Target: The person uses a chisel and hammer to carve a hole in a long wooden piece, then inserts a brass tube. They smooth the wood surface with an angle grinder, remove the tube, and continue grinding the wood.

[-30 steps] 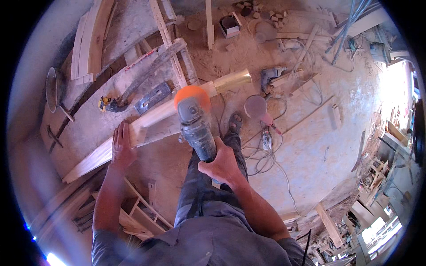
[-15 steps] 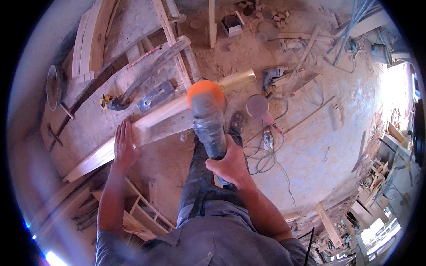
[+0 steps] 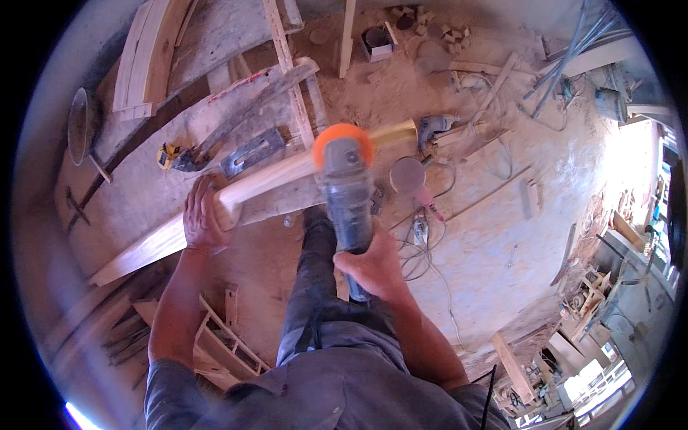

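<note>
My right hand (image 3: pixel 373 265) grips the dark body of an angle grinder (image 3: pixel 347 190) fitted with an orange disc (image 3: pixel 344 136). The disc lies over a long, pale wooden post (image 3: pixel 272 174), near its far right end, where a brass-coloured tip (image 3: pixel 395 134) shows. My left hand (image 3: pixel 203 218) is wrapped over the same post further left; its thumb side is partly hidden. Beneath the post is a dusty workbench (image 3: pixel 154 193). Just behind the post on the bench lie a dark metal plane (image 3: pixel 252 152) and a yellow tape measure (image 3: pixel 168 156).
Curved boards (image 3: pixel 147 61) lie at the upper left, beside a round pan (image 3: pixel 80 125). On the dusty floor to the right are a drill (image 3: pixel 433 129), a sander with a round pad (image 3: pixel 408 176) and tangled cords (image 3: pixel 430 261). Wood scraps (image 3: pixel 516 369) lie at lower right.
The grinder has shifted slightly right along the post toward the brass-coloured tip. My left hand's fingers now curl more around the wood. The whole view has shifted a little.
</note>
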{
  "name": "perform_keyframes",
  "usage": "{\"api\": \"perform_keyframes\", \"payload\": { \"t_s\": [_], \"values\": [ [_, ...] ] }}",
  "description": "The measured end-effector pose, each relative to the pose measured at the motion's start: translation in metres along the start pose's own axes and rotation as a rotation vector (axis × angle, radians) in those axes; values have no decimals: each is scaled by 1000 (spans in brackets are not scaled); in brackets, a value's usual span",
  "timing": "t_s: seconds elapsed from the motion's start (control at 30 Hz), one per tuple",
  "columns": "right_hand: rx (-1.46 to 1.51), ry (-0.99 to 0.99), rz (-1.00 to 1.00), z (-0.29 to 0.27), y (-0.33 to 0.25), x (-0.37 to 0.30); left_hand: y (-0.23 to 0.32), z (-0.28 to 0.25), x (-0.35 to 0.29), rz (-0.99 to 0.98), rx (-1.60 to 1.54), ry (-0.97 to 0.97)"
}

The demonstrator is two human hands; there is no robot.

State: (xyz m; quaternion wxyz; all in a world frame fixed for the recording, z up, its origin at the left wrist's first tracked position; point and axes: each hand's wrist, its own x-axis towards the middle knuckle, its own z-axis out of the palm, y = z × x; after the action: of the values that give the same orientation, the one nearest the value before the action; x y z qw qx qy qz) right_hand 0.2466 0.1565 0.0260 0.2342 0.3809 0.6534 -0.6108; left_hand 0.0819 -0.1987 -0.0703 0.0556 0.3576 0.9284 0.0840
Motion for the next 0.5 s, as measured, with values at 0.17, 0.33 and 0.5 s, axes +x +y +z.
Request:
{"api": "perform_keyframes", "payload": {
  "t_s": [0.17,0.33,0.5],
  "values": [
    [-50,-76,13,11,-7,-7,5,-3,5,4,2,34],
    [62,28,26,-1,-7,-1,-2,5,-1,10,32,30],
    [-93,-63,4,13,-14,-4,2,1,2,60,9,101]
  ]
}}
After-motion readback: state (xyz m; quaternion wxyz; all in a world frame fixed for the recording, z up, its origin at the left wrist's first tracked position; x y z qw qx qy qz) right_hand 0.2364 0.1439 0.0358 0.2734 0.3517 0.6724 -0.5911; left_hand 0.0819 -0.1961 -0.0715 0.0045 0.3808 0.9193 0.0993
